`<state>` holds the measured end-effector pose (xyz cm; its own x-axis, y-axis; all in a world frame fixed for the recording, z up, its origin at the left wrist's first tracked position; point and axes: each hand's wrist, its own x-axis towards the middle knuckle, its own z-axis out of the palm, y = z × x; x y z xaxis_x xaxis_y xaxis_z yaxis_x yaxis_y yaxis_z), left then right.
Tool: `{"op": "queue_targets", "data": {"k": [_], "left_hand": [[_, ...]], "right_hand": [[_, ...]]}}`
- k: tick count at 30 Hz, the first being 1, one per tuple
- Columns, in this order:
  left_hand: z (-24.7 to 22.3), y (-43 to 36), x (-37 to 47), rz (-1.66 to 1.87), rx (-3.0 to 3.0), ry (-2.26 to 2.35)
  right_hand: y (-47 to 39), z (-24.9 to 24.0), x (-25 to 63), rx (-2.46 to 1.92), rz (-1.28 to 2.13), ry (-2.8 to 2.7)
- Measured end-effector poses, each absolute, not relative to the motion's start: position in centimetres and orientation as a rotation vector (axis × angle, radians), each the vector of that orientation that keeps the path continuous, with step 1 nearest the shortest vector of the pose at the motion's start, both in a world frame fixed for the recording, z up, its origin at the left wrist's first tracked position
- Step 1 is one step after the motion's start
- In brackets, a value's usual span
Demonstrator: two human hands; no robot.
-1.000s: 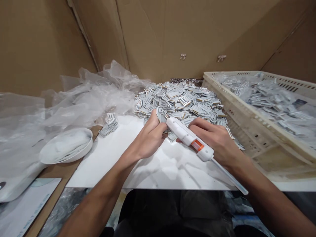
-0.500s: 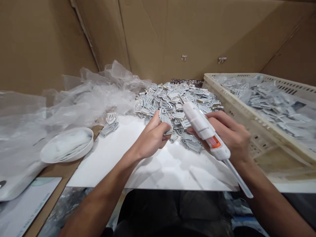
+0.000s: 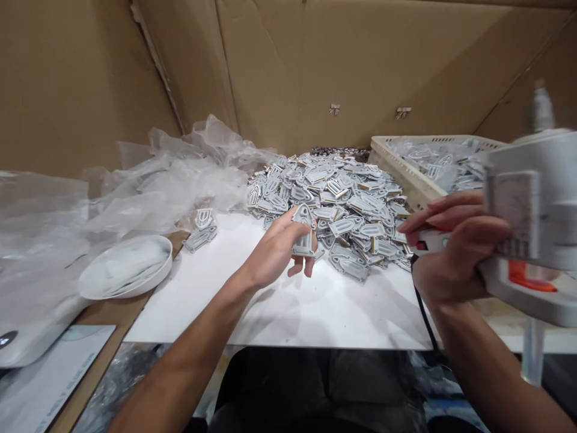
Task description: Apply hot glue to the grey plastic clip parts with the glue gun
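My left hand [image 3: 283, 243] pinches a small grey-white plate with a pointed end [image 3: 304, 231], thumb across its face, above the white tabletop. Off to the right and close to the camera, my right hand [image 3: 460, 246] grips a white hot glue gun [image 3: 536, 198]. Its nozzle points up, an orange part shows inside, and a clear glue stick [image 3: 533, 352] sticks out below. A black cord hangs from the gun's handle. Beyond my left hand lies a large heap of similar grey plates [image 3: 342, 198].
Crumpled clear plastic bags [image 3: 180, 174] lie at the left. A white dish [image 3: 126, 264] on a scale-like base stands before them, with two loose pieces [image 3: 201, 237] nearby. At right, a cream crate [image 3: 392, 162] holds bagged pieces. Cardboard walls [image 3: 279, 66] rise behind.
My right hand has swung the glue gun away from the heap, to the right and nearer the camera. My left hand still holds the plate, now turned more upright with its face showing.
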<state>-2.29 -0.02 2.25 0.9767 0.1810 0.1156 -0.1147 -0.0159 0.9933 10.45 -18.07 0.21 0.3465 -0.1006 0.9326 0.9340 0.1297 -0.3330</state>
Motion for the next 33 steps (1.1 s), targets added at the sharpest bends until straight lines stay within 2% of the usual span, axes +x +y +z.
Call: {"op": "queue_targets", "data": {"k": [2,5,11,18,27,33], "left_hand": [[2.3,0.1,-2.2,0.192,1.539,0.035],[2.3,0.2,-2.2,0.143,1.498,0.025],[2.3,0.1,-2.4,0.112,1.467,0.055],[2.6,-0.5,-2.5,0.036,1.492,0.077],[1.9,-0.1,-2.4,-0.036,1.475,0.001],[2.0,-0.2,-2.4,-0.124,1.516,-0.036]], "right_hand": [[-17.6,0.6,10.4,-1.026,-0.935,-0.842],[-17.4,0.7,10.5,-0.993,-0.762,-0.892],[-17.4,-0.1,9.6,-1.413,-0.404,-0.942],[-16.6,-0.3,8.5,-1.56,-0.484,-1.1],[-16.1,-1.0,9.0,-1.53,-0.246,-1.101],[-15.9,-1.0,9.2,-1.567,-0.261,-1.122]]}}
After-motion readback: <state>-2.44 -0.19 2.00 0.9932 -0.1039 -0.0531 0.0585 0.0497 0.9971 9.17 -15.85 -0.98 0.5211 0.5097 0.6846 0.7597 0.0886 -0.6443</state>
